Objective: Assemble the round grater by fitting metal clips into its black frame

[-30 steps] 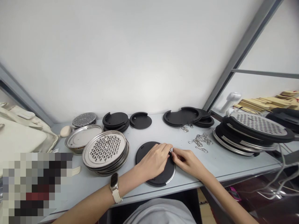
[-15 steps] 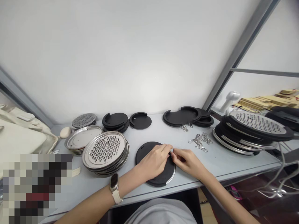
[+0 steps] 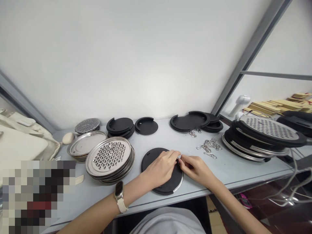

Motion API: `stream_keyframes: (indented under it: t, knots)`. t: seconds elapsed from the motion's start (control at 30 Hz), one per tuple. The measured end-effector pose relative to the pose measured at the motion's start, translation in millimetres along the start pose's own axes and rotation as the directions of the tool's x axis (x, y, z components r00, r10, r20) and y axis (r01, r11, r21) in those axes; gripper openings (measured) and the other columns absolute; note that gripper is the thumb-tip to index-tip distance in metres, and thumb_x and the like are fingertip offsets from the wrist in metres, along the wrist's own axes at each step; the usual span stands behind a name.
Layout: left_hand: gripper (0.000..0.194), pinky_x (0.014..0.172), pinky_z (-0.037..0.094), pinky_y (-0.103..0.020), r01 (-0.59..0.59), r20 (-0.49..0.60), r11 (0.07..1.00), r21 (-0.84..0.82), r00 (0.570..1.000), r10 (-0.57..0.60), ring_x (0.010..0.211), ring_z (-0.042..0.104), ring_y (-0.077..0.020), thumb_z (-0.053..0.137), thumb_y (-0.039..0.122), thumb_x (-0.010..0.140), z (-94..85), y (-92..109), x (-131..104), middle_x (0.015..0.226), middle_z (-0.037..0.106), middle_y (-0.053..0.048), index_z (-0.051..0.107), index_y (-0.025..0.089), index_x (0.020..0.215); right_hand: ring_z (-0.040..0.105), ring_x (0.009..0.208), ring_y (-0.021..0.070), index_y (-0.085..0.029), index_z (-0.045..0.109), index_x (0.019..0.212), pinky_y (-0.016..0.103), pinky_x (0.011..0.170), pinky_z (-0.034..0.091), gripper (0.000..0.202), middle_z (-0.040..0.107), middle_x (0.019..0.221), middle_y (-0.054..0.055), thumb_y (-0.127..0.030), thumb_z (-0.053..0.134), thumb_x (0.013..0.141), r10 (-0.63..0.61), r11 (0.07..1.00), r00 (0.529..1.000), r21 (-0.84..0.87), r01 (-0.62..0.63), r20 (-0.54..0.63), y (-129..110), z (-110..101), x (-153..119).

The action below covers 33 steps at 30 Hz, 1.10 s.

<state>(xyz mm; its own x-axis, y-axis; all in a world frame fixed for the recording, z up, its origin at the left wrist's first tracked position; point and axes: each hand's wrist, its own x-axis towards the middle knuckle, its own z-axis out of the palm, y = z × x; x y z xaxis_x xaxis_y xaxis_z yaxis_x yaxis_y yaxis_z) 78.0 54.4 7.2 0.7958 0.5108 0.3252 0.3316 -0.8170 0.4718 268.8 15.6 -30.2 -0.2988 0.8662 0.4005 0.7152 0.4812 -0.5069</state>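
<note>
Near table edge [image 3: 195, 191], hands [image 3: 162, 169] pinch disc [image 3: 151, 157].

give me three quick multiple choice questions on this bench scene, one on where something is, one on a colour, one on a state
1. Where does the loose pile of metal clips lie?
A. right of the hands, on the table
B. on the grater stack
C. under the table

2. What colour is the round disc under the hands?
A. white
B. black
C. red

3. What is the left hand doing?
A. hanging in the air
B. resting on the disc, fingertips meeting the right hand at its edge
C. gripping the watch strap

Answers:
1 A, the clips lie on the grey table between the hands and the right-hand stack.
2 B, the disc is black with a metal rim.
3 B, both hands pinch at one small spot on the disc's edge.
</note>
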Motion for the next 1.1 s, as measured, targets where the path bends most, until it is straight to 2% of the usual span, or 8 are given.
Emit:
stream_keyframes:
  t: [0.53,0.77,1.1]
  knots:
    - [0.031,0.084,0.045,-0.034,-0.013,0.018,1.0,-0.003,1.0,0.014,0.092,0.055,-0.0207,0.037,0.004,0.091,-0.9,0.7,0.4,0.106,0.057,-0.006,0.044,0.019,0.117,0.035,0.044,0.0094,-0.021,0.04,0.065,0.022,0.046,0.029,0.028,0.038,0.051,-0.006,-0.024,0.041,0.093,-0.019,1.0,0.999,-0.024,0.018,-0.042,-2.9,-1.1,1.4]
    - [0.031,0.085,0.044,-0.033,-0.042,0.013,0.999,0.005,0.999,0.042,0.093,0.054,-0.0204,0.037,0.003,0.091,-0.3,-0.8,0.3,0.107,0.056,-0.006,0.044,0.018,0.118,0.032,0.046,0.0093,-0.021,0.036,0.064,0.021,0.047,0.029,0.03,0.033,0.053,-0.007,-0.026,0.039,0.094,0.04,0.999,0.998,0.037,-0.038,-0.051,-1.6,-1.9,0.4]
    - [0.028,0.086,0.043,-0.033,-0.035,0.015,0.999,0.037,0.999,0.035,0.094,0.052,-0.0214,0.039,0.004,0.091,-0.7,0.5,0.8,0.106,0.054,-0.007,0.043,0.016,0.116,0.033,0.048,0.009,-0.02,0.043,0.069,0.021,0.048,0.029,0.025,0.034,0.055,-0.007,-0.028,0.04,0.093,0.11,0.987,0.988,0.105,-0.122,0.109,0.9,-1.8,1.1]
